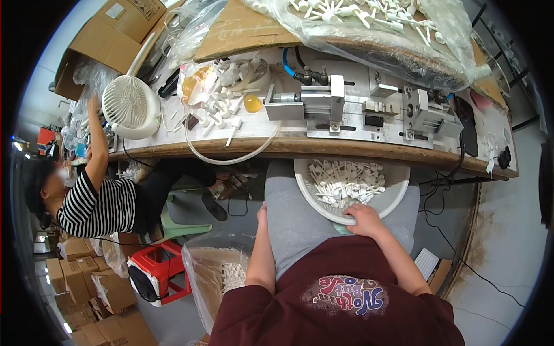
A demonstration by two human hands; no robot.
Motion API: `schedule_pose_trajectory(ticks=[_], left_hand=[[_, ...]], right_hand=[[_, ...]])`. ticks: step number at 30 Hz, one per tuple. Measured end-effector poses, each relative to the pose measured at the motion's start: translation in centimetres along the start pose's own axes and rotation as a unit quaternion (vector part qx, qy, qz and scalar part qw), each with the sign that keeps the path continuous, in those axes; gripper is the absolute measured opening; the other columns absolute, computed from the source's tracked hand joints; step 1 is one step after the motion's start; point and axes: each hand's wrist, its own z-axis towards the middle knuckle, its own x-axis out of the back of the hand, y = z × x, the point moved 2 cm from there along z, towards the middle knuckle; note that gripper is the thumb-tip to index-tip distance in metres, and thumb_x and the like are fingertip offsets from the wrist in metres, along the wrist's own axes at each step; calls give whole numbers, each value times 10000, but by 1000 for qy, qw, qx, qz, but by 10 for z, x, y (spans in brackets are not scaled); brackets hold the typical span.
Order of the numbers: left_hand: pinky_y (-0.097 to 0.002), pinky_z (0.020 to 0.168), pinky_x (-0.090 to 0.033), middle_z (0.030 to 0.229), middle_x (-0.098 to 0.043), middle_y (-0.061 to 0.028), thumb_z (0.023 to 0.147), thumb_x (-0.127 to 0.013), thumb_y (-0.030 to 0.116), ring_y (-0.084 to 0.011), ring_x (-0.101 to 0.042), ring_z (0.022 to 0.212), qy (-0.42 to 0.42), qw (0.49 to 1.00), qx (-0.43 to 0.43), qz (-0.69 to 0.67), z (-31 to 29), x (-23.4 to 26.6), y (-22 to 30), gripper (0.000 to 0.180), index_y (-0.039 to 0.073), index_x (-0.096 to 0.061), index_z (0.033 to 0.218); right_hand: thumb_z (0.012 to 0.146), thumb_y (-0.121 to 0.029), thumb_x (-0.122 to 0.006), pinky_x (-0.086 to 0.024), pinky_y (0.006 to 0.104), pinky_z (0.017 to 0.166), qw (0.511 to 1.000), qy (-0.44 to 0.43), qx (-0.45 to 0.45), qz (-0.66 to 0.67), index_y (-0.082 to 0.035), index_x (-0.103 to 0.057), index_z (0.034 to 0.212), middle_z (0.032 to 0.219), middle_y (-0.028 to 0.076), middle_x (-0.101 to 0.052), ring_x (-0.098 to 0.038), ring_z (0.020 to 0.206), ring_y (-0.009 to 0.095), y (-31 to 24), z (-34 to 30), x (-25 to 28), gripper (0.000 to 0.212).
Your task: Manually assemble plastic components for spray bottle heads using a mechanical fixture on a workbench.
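Basket (398,199) of white slotted plastic sits on the seated person's lap, just below the desk (288,147) edge, heaped with small white moulded parts (346,181). Right hand (365,221) curls over the near rim, fingers closed on it. Left hand (262,212) rests flat beside the thigh — holding nothing. Judged light but flexible; the loose, smooth parts would likely shift and spill if tilted — best gripped at opposite rims.

One white basket (398,193) holds dozens of small white plastic pieces (345,183), too many to count. One white fan (130,106) stands upper left. Two hands show: left hand (262,211), right hand (363,219).
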Motion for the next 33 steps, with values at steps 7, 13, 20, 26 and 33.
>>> schedule_pose_trajectory(ticks=[7,13,20,26,33], left_hand=[[-267,801,-505,1021,-687,-59,973,-603,137,-138,-629,888,64,927,-222,294,-79,-32,43,182,31,-631,1118],[-233,746,-491,988,-669,-51,938,-626,58,-76,-599,811,-5,923,-316,218,-155,-72,85,183,20,-597,1115],[-283,680,-513,1026,-656,-129,875,-628,-28,-190,-639,710,-141,717,-550,405,-264,-169,108,286,7,-593,1157],[-292,639,-528,1074,-686,-154,801,-663,-107,-198,-635,713,-263,596,-680,336,-309,-222,109,438,20,-538,1201],[-341,687,-573,1044,-709,-134,785,-700,-52,-266,-714,846,-353,552,-687,314,-329,-259,101,413,25,-587,1175]], right_hand=[[771,-255,-769,-419,446,1004,993,68,100,13,-85,-662,1162,1350,119,-543,-529,1203,330,-29,-18,31,440],[760,-75,-744,-458,412,955,872,457,174,2,-72,-708,1021,1263,121,-612,-577,1118,310,-103,-31,189,264],[824,-110,-675,-481,378,902,808,547,218,-38,-37,-668,990,1058,131,-666,-621,1008,290,-116,31,330,182],[852,-577,-628,-415,462,1008,851,493,76,-165,-75,-647,1201,1187,151,-626,-555,1165,314,-125,133,377,612],[837,-650,-602,-400,545,1024,861,434,26,-264,-157,-606,1330,1307,210,-547,-521,1228,363,-174,195,370,697]])
